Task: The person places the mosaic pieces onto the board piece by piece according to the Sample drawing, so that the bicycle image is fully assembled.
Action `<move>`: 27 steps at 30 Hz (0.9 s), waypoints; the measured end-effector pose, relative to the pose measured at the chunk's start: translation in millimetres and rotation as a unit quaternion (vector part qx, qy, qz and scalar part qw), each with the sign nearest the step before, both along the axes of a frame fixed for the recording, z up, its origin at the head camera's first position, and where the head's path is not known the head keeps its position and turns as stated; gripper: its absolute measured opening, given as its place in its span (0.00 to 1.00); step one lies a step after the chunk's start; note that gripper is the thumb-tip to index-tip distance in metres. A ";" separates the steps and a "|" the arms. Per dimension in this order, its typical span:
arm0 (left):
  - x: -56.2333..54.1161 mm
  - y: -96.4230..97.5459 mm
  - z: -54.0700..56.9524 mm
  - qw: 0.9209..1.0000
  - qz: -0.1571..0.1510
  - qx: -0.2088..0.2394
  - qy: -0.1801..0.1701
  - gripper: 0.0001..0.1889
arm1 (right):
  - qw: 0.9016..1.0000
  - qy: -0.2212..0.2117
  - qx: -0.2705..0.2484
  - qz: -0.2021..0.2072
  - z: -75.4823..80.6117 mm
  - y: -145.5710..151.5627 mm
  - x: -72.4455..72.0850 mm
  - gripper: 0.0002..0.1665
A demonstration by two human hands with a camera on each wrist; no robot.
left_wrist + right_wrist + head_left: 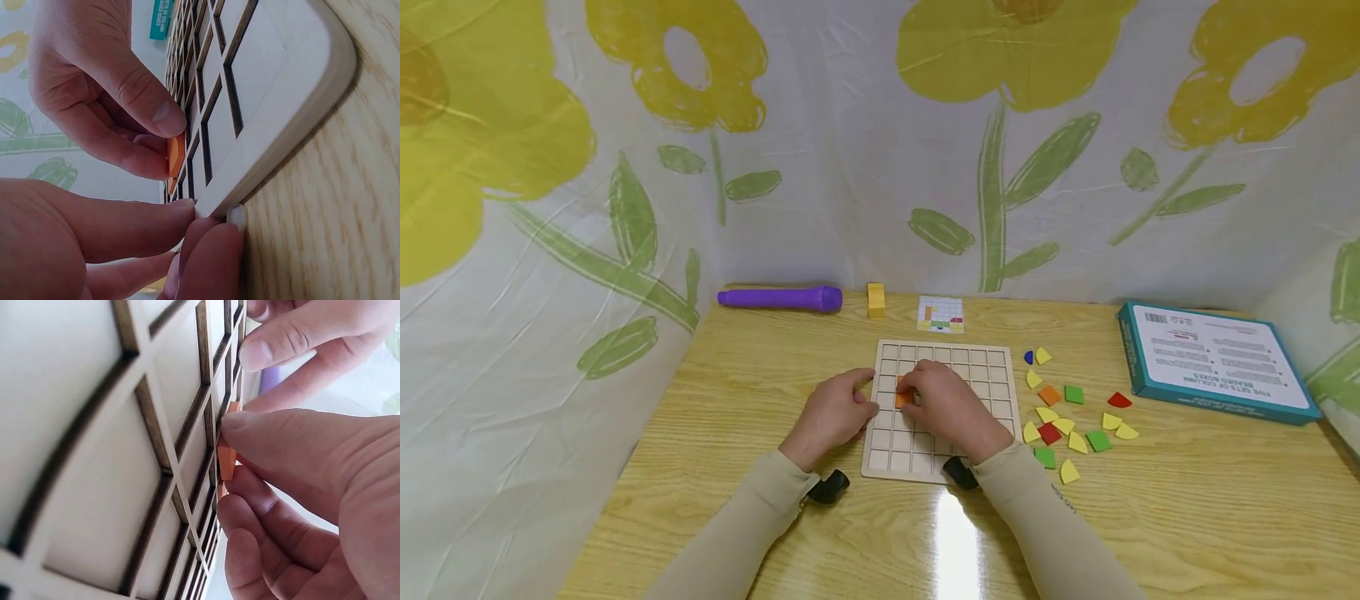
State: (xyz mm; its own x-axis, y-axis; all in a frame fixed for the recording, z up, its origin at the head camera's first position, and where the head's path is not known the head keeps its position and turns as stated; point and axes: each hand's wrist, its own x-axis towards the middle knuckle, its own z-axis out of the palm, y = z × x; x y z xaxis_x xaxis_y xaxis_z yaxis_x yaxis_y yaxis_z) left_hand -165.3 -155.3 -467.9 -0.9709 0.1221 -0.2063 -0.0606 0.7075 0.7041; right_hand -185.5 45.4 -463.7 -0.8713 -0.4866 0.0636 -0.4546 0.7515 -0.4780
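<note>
The right hand (946,406) has its thumb and fingertips pinched together on an orange piece (227,464), low over the left part of the grid board (999,391). The piece looks slightly raised, not flat in a cell; a second orange piece (221,490) shows just beside it, partly hidden by the fingers. The left hand (835,408) touches the board's left edge with thumb and fingertips; I cannot tell whether it grips that edge or only braces it.

The step in hand seems to be seating this piece in its square. As I judge it, the next move calls for squaring its sides with the cell walls, then a light press and release, with the board kept from sliding.

Just right of the board lie loose pieces, among them an orange one (1048,395), a green one (1073,395) and a blue one (1028,357). Just beyond its far edge lies a pattern card (940,315), probably the guide; farther left of the card are a yellow block (876,300) and a purple microphone (780,298). Well right of the board is a teal box (1221,361).
</note>
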 end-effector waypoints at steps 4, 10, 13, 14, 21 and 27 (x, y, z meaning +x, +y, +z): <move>-0.4 0.1 0.0 1.000 0.000 0.000 -0.001 0.31 | 1.000 0.003 -0.002 0.000 -0.2 0.4 0.2 0.07; -0.7 0.1 -1.1 1.000 -0.002 -0.002 0.000 0.31 | 1.000 0.006 0.003 0.005 -0.9 0.8 -0.5 0.08; -0.7 -0.1 -1.6 1.000 -0.002 -0.005 0.003 0.31 | 1.000 0.009 0.006 0.006 -0.8 1.1 -0.5 0.08; -0.6 -0.2 -1.5 1.000 -0.002 -0.007 0.005 0.31 | 1.000 0.011 0.006 0.007 -0.4 1.4 -0.4 0.08; -0.8 1.5 -1.9 1.000 0.003 0.003 0.004 0.31 | 1.000 -0.008 -0.004 -0.020 8.6 19.7 2.9 0.10; 1.1 1.4 -2.1 1.000 0.017 0.023 -0.008 0.32 | 0.998 -0.029 -0.010 -0.055 7.1 61.4 7.2 0.13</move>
